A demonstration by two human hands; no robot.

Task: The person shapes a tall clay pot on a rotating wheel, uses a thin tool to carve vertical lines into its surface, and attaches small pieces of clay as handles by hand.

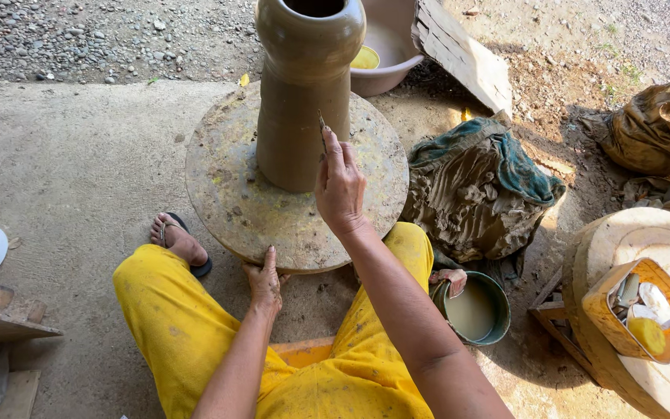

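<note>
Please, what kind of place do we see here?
Probably an outdoor pottery workplace: a tall clay pot stands on a round turning wheel on the ground, with a bucket of muddy water beside it.

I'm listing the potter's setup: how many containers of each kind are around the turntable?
Tall clay vase on the turntable: 1
Plastic basin behind it: 1
Green bucket of cloudy liquid: 1
Orange tub of small tools: 1
Total: 4

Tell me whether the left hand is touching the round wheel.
Touching. The head view shows the left hand with fingers laid flat on the near rim of the wheel.
</note>
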